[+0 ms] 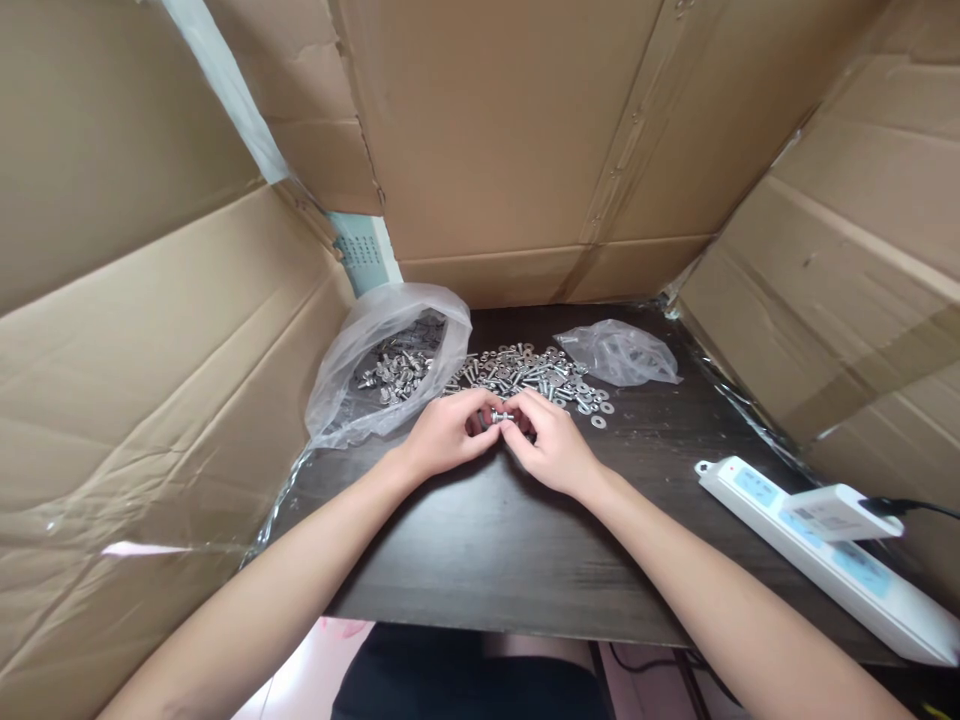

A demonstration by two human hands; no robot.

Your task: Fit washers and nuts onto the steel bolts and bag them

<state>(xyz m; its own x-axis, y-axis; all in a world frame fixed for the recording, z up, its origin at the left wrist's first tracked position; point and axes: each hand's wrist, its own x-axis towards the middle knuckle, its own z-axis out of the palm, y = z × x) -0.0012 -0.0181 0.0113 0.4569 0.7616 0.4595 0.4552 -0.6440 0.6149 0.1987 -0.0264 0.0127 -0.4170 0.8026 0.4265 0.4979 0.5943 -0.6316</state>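
My left hand (448,432) and my right hand (550,440) meet over the middle of the dark table (495,550), fingers curled. Between their fingertips they pinch a small metal bolt (502,416) with something threaded on it. Just behind the hands lies a loose pile of bolts, nuts and washers (529,375). To the left, an open clear plastic bag (390,365) holds several more metal screws.
A second, smaller clear bag (619,352) lies at the back right. A white power strip (825,550) with a white plug adapter rests along the right edge. Cardboard walls (150,380) enclose the table on the left, back and right.
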